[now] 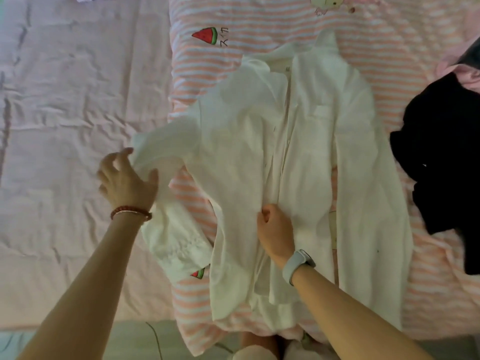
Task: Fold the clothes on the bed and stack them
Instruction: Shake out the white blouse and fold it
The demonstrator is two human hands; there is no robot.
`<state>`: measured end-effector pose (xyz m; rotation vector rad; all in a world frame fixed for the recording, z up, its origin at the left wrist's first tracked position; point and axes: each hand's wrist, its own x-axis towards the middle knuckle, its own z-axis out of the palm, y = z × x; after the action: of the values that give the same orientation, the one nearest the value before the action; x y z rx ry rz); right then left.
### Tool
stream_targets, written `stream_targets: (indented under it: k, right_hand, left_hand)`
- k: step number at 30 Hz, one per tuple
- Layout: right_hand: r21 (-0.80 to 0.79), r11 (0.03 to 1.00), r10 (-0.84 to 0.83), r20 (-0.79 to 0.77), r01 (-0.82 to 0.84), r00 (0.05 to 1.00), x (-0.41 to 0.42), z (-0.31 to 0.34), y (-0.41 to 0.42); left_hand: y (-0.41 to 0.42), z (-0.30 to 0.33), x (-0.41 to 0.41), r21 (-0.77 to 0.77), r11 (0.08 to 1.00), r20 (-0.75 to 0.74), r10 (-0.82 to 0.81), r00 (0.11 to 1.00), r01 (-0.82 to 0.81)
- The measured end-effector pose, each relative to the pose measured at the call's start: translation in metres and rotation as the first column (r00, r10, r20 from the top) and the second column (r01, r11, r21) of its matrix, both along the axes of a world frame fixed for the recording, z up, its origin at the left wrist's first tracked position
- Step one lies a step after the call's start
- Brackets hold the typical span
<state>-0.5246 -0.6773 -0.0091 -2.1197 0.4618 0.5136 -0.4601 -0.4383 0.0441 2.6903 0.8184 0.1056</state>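
Clearly the white shirt [298,157] is lying front-up on the striped quilt [259,19]; the left hand [127,178] is pinching its sleeve for folding inward, while the right hand [275,232] (fingers curled) is gripping the front, anchoring it.

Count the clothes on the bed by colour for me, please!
White: 1, the white shirt that the left hand and right hand hold.
Black: 1, the black garment.
Total: 2 that I can tell apart.

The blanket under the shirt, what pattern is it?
Pink and white stripes on the blanket, head view.
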Motion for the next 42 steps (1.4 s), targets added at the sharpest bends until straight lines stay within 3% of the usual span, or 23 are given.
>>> stream_targets:
  k: [2,4,6,8,10,13,15,18,22,24,26,27,31,36,39,42]
  right_hand:
    - [0.03,0.999,0.022,-0.017,-0.021,1.0,-0.006,0.001,-0.001]
    - [0.042,0.996,0.077,-0.023,-0.076,0.997,-0.016,0.004,-0.003]
    - [0.032,0.989,0.145,-0.015,-0.144,0.989,-0.029,0.005,-0.008]
    - [0.043,0.978,0.203,-0.025,-0.202,0.979,-0.041,0.006,-0.013]
    - [0.088,0.962,0.262,-0.024,-0.259,0.965,-0.05,0.006,-0.016]
    - [0.161,0.938,0.307,0.031,-0.308,0.951,-0.052,0.01,-0.012]
    - [0.136,0.951,0.274,0.037,-0.276,0.961,-0.051,0.01,-0.006]
    - [0.033,0.993,0.112,-0.014,-0.111,0.994,-0.048,0.01,-0.003]
    - [0.045,0.999,0.012,-0.037,-0.01,0.999,-0.048,0.014,0.003]
    - [-0.016,0.999,0.046,-0.078,-0.048,0.996,-0.049,0.015,0.011]
    - [-0.029,0.997,0.07,-0.134,-0.075,0.988,-0.049,0.016,0.022]
    - [-0.006,0.998,0.061,-0.165,-0.063,0.984,-0.049,0.016,0.028]
    - [0.058,0.995,-0.069,-0.184,0.081,0.98,-0.047,0.018,0.044]
    - [0.016,0.969,-0.244,0.238,0.247,0.94,-0.059,0.045,0.035]
    - [-0.002,0.962,-0.253,0.358,0.272,0.899,-0.071,0.052,0.018]
    - [0.003,0.97,-0.236,0.242,0.243,0.941,-0.086,0.04,0.009]
  left_hand:
    - [-0.024,-0.008,-0.025,-0.002,0.994,-0.012,-0.111,0.994,0.111]
    - [-0.051,-0.017,-0.059,-0.198,0.967,-0.029,-0.168,0.985,0.159]
    - [-0.076,-0.023,-0.091,-0.426,0.901,-0.183,-0.178,0.967,0.085]
    - [-0.09,-0.031,-0.115,-0.459,0.887,-0.333,-0.222,0.916,0.047]
    - [-0.096,-0.036,-0.126,-0.448,0.893,-0.325,-0.216,0.921,0.051]
    - [-0.1,-0.035,-0.129,-0.514,0.85,-0.184,-0.236,0.954,0.111]
    - [-0.096,-0.032,-0.129,-0.573,0.818,-0.115,-0.155,0.981,0.062]
    - [-0.077,-0.026,-0.122,-0.623,0.775,-0.052,0.096,0.994,-0.108]
    - [-0.053,-0.032,-0.119,-0.639,0.729,-0.158,0.189,0.969,-0.246]
    - [-0.047,-0.035,-0.122,-0.71,0.646,-0.254,0.138,0.957,-0.281]
    - [-0.043,-0.037,-0.126,-0.834,0.453,-0.332,0.047,0.942,-0.316]
    - [-0.042,-0.037,-0.129,-0.859,0.398,-0.354,-0.008,0.935,-0.322]
    - [-0.042,-0.035,-0.139,-0.851,0.496,-0.258,-0.105,0.96,-0.174]
    - [-0.033,-0.015,-0.133,-0.816,0.577,-0.038,-0.041,0.998,-0.007]
    - [-0.023,-0.005,-0.132,-0.808,0.589,-0.035,-0.061,0.998,0.008]
    - [-0.006,-0.01,-0.137,-0.718,0.693,-0.196,-0.116,0.974,-0.062]
